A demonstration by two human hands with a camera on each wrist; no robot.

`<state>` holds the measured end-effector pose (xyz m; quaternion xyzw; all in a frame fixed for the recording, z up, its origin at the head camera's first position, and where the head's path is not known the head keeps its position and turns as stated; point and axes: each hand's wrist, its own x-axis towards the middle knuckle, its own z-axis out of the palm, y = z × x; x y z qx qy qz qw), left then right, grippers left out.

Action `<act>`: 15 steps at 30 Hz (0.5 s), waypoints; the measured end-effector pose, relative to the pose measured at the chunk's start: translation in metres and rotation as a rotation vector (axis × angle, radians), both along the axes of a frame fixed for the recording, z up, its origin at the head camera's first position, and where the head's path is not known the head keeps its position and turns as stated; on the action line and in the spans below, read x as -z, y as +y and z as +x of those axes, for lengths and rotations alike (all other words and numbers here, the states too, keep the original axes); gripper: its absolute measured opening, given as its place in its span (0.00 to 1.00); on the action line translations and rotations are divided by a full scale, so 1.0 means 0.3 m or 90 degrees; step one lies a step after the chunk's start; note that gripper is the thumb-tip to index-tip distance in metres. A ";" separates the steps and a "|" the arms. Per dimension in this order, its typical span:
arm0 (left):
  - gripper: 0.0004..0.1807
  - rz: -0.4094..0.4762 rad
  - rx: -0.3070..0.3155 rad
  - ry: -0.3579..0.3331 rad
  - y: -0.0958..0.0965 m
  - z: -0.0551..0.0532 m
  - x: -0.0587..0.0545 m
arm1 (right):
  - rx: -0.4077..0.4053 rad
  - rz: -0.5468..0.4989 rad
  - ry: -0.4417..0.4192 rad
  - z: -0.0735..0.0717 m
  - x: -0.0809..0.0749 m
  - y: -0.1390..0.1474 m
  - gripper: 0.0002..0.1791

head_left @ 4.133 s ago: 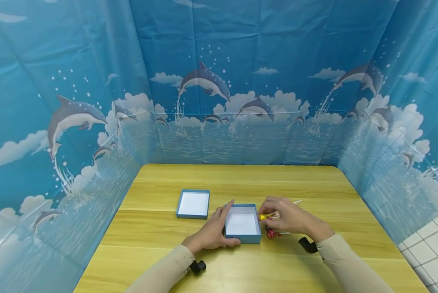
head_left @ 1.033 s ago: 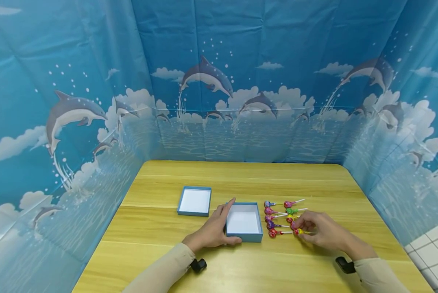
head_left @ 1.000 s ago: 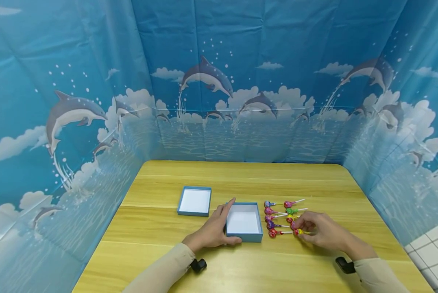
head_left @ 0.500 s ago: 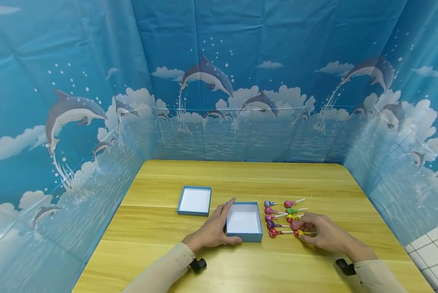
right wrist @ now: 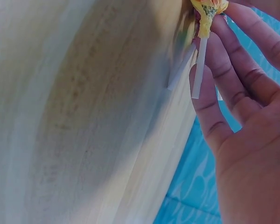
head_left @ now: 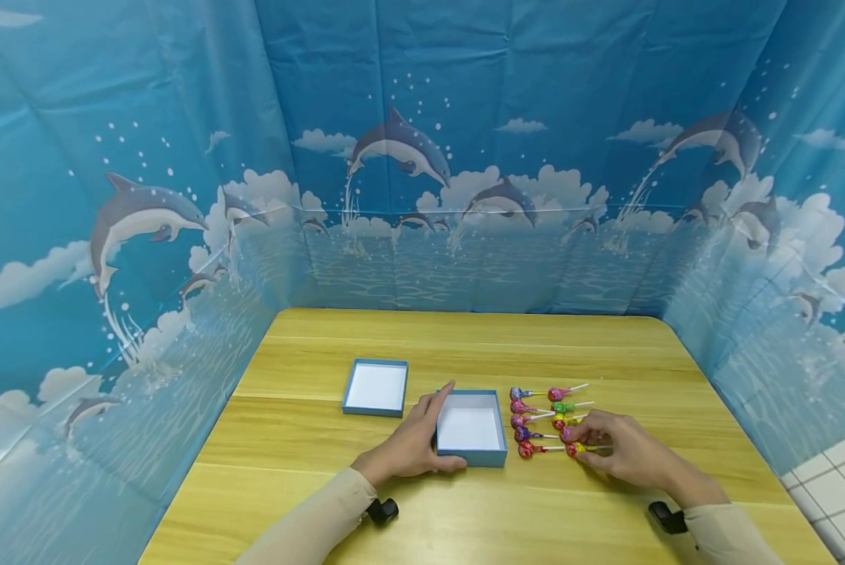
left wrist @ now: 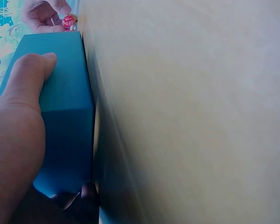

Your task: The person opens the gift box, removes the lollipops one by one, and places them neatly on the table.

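My left hand [head_left: 409, 443] grips a blue open-topped box [head_left: 482, 457] by its left side, thumb along the front wall. The left wrist view shows that thumb [left wrist: 30, 74] against the blue wall. My right hand [head_left: 623, 447] pinches a red-and-yellow lollipop [head_left: 574, 450] at the near end of the right-hand column. In the right wrist view the yellow wrapper [right wrist: 205, 23] and white stick [right wrist: 199, 70] show beside my fingers. A pink lollipop [head_left: 566, 434] lies just beyond, close against the fingertips, its stick hidden behind the hand.
Several wrapped lollipops lie in two columns right of the box, among them a purple one [head_left: 522, 434], a red one [head_left: 526, 450] and a green one [head_left: 559, 407]. A blue lid [head_left: 374, 413] lies inside-up at the back left of the wooden table [head_left: 309, 471].
Since the oldest frame my right hand has moved right from beside the box, uncovering the two lollipop columns. Over the last second it barely shifts. My left hand stays on the box.
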<state>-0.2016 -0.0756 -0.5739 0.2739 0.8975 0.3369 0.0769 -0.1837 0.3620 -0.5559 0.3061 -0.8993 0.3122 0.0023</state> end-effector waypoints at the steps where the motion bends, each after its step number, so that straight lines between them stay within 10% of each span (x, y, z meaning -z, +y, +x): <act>1: 0.75 0.000 0.000 -0.001 0.000 0.000 -0.001 | 0.000 0.000 -0.003 0.001 -0.001 0.001 0.14; 15: 0.75 -0.003 0.000 -0.002 0.005 -0.003 -0.006 | -0.001 -0.022 0.047 0.015 -0.015 0.007 0.17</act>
